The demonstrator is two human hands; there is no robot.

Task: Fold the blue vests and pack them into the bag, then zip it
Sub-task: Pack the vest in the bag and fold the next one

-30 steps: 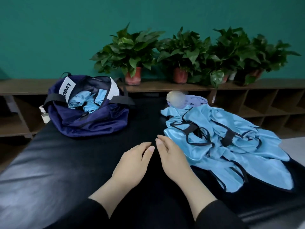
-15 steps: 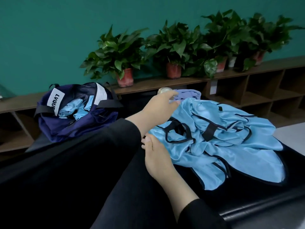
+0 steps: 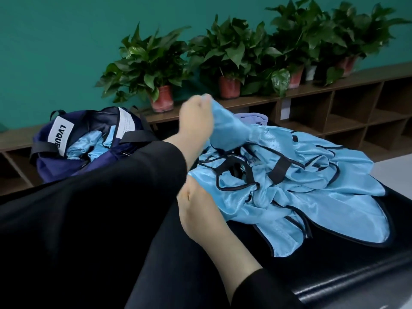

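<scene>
1. Biggest thing here is the glossy black padded counter (image 3: 334, 284), running from bottom left to the right edge, with pretty much everything sitting on it.
2. Behind it there's a long brown wooden cubby shelf (image 3: 356, 108) against a teal wall (image 3: 66, 41), with a row of leafy green plants in reddish pots (image 3: 229, 61) lined up on top.
3. The heap of shiny light blue vests with dark trim (image 3: 301, 186) is bunched up on the right half of the counter, all tangled together, so I can't tell how many are in there.
4. The navy blue fabric bag with a white "LVQUE" label (image 3: 64, 161) sits on the far left of the counter, mouth wide open, and you can see some light blue vest fabric already inside it (image 3: 89, 146).
5. Left hand (image 3: 196, 121): reaching across from a black sleeve (image 3: 111, 197), fingers pinched on a corner of vest fabric and holding it up above the heap.
6. Right hand (image 3: 200, 212): down at the near-left edge of the heap, fingers gripping the vest cloth there, mostly tucked under the fabric.
7. A bit of pale purple cloth (image 3: 254, 119) peeks out behind the heap, just past the raised corner.
</scene>
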